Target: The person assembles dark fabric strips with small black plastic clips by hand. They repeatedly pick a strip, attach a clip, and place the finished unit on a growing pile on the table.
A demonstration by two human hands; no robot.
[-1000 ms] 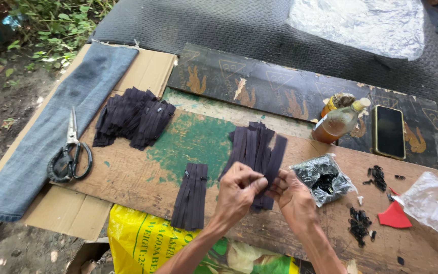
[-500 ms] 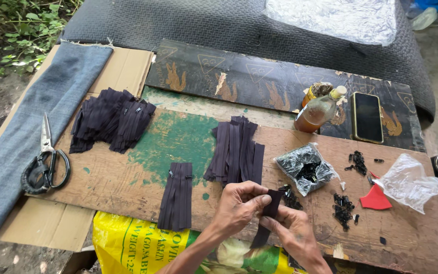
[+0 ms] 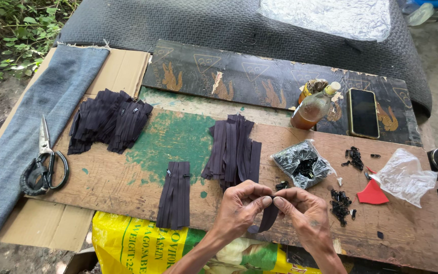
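Note:
My left hand (image 3: 240,209) and my right hand (image 3: 302,214) meet at the near edge of a worn wooden board (image 3: 128,182). Together they pinch the top end of one dark zipper strip (image 3: 268,217), which hangs down between them. Just beyond my hands lies a pile of dark zipper strips (image 3: 231,149). A small bundle of finished-looking strips (image 3: 174,194) lies to the left, and a bigger heap (image 3: 108,121) sits at the far left. A clear bag of small black sliders (image 3: 301,163) is right of the middle pile, with loose sliders (image 3: 341,206) near my right hand.
Scissors (image 3: 41,167) rest on a folded denim piece (image 3: 31,122) at the left. A bottle of brown liquid (image 3: 314,107), a phone (image 3: 363,112), a red scrap (image 3: 372,194) and a crumpled clear bag (image 3: 404,176) lie at the right. A yellow sack (image 3: 128,243) hangs below the board.
My hands have drawn one strip off the middle pile toward the near edge and now hold it by its top end, fingertips together. The view has shifted slightly.

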